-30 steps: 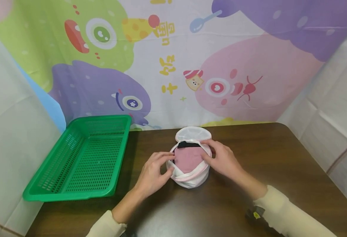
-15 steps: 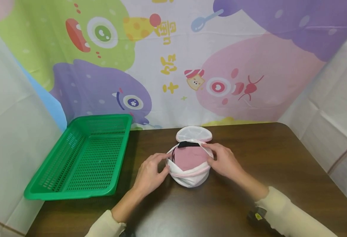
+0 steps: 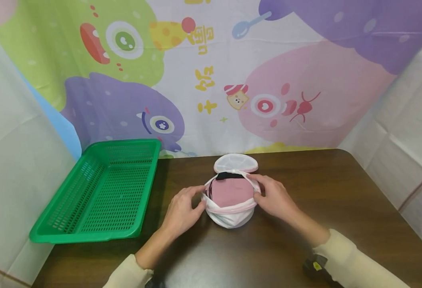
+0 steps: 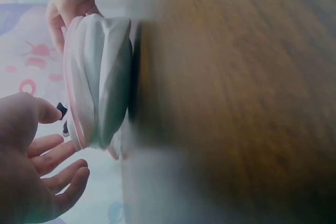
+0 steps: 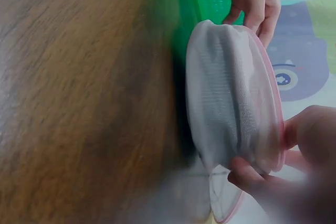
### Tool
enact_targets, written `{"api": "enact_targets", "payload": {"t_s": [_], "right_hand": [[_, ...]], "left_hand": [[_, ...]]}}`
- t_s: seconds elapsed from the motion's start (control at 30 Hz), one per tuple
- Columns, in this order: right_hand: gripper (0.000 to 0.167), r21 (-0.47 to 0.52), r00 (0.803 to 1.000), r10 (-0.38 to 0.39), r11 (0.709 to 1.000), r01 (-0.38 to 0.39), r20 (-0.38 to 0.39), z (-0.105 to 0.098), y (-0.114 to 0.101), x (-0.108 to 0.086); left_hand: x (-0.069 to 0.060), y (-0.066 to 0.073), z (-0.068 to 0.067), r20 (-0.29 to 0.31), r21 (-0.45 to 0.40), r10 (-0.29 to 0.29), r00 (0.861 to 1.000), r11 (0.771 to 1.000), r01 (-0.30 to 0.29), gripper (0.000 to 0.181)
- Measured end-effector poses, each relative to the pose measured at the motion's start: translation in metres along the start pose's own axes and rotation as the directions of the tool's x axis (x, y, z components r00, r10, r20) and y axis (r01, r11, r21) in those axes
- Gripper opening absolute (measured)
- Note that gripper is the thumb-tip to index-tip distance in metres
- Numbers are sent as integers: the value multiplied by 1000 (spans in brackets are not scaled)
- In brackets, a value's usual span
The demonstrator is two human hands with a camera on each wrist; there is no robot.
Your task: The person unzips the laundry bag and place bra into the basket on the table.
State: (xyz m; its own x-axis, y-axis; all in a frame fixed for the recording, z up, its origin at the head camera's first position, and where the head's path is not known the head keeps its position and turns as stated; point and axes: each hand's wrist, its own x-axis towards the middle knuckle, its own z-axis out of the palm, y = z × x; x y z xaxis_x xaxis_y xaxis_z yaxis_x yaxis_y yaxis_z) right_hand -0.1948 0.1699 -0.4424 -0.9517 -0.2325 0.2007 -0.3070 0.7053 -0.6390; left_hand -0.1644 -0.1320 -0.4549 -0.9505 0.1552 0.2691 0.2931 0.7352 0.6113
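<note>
A round white mesh laundry bag (image 3: 230, 219) with pink trim sits on the table, its lid (image 3: 236, 163) folded back at the far side. Inside lies a folded pink cloth (image 3: 232, 192), with black fabric (image 3: 229, 175) behind it and thin black strips at its left. My left hand (image 3: 182, 210) is at the bag's left rim, fingertips touching it, fingers loosely bent and thumb apart in the left wrist view. My right hand (image 3: 273, 198) pinches the right rim; the right wrist view shows thumb and fingers on either side of the bag's edge (image 5: 275, 114).
A green plastic basket (image 3: 144, 200) with slotted walls stands on the left of the brown wooden table (image 3: 304, 172). A cartoon-printed cloth (image 3: 211, 132) hangs behind the table, and pale sheets hang at both sides.
My left hand has drawn back leftward from the bag's opening to its rim. My right hand has shifted slightly right, and the mouth is spread wider around the pink cloth.
</note>
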Motion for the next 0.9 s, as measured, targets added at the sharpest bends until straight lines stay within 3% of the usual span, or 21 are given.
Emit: {"api": "enact_targets", "payload": {"t_s": [0.17,0.3,0.4,0.6,0.9], "right_hand": [[56,10,1000,-5,1000,6,-29,-3,-6,1],[54,12,999,-15,1000,16,-48,-6,-8,2],[53,24,998,-15,1000,16,-54,-7,-9,2],[53,56,999,-13,998,15,-45,-8,-11,2],[57,39,999,15,999,-14,-29,-3,-8,-1]], "left_hand": [[3,5,-2,-61,-60,57,997,996,-61,34],[6,10,-5,-124,-78,128,984,987,-138,33],[8,14,-7,-121,-112,153,981,980,-166,34],[10,17,-7,-50,-150,120,992,981,-126,38],[13,13,-4,-25,-217,61,998,974,-65,34]]}}
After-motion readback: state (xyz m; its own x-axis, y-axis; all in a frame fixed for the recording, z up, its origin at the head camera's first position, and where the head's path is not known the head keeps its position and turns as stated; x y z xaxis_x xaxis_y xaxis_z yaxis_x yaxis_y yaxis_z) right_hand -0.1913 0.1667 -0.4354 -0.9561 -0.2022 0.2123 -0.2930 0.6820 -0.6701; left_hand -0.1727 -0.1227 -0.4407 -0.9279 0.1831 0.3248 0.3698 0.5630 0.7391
